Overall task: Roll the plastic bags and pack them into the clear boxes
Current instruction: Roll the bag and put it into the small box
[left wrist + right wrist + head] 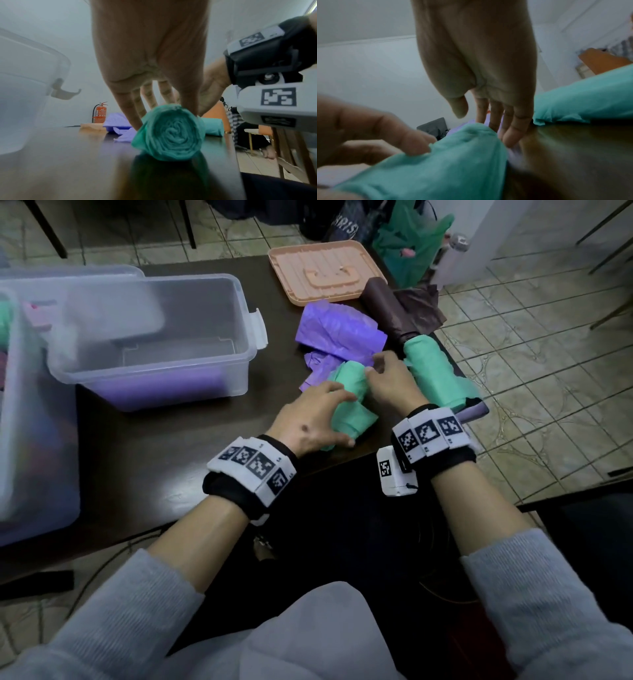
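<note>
A rolled green plastic bag [363, 417] lies on the dark table [171, 446] near its front right edge; its spiral end [171, 132] faces the left wrist camera. My left hand [347, 421] grips the near part of the roll, fingers [135, 119] on one side and thumb on the other. My right hand [376, 368] touches the roll's far end [471, 136] with straight fingers [510, 135]. A clear box [154, 337] stands open at the left, with a lid leaning in it.
A second green roll [435, 371] and a brown roll [387, 306] lie along the table's right edge. Crumpled purple bags [339, 330] lie behind my hands. A peach tray [325, 270] is at the back, and another clear box [20, 405] at the far left.
</note>
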